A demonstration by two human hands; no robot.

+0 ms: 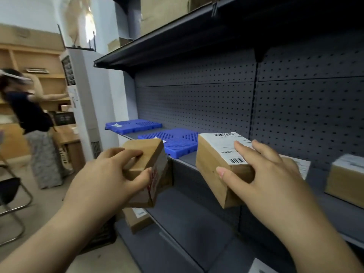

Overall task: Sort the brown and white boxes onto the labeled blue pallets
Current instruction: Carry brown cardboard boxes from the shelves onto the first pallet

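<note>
My left hand (pixel 110 174) grips a small brown box (pixel 146 152) with red print on its taped end, held in front of the shelf edge. My right hand (pixel 262 170) holds a second brown box (pixel 210 164) topped with a white barcode label, just right of it. Behind both boxes, two blue pallets lie on the grey shelf: the nearer pallet (pixel 177 141) and the farther pallet (pixel 134 125), each carrying a small white label. Both pallets are bare.
Another labelled brown box (pixel 346 180) stands on the shelf (pixel 334 217) at far right, and one more (pixel 136 219) sits on the lower shelf. A person (pixel 29 115) stands at left by wooden shelving. A black folding chair (pixel 9 194) is at the left edge.
</note>
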